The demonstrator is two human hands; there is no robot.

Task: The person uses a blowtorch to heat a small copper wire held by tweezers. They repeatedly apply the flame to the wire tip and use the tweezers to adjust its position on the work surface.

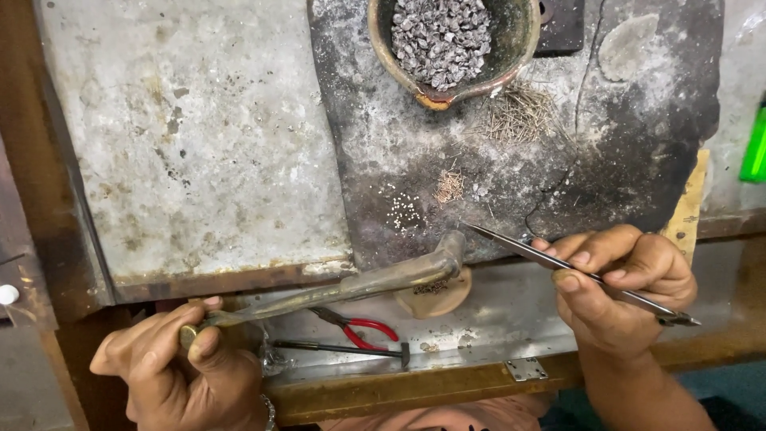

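Observation:
My left hand (179, 367) at the lower left grips the end of a long brass blowpipe torch (375, 281), whose bent nozzle points up toward a dark charred soldering slab (399, 144). My right hand (618, 287) holds thin steel tweezers (527, 251); their tip rests near the slab's front edge, just right of the nozzle. On the slab lie a cluster of tiny white beads (404, 211), a small tuft of fine wire bits (449, 186) and a larger heap of thin wire pieces (519, 116).
A clay bowl (381, 44) of small grey metal pieces sits at the slab's top. A worn metal sheet (191, 136) covers the left. Below, a tray holds red-handled pliers (363, 327), a small hammer (343, 348) and a round wooden disc (443, 297). A green object (754, 148) is at right.

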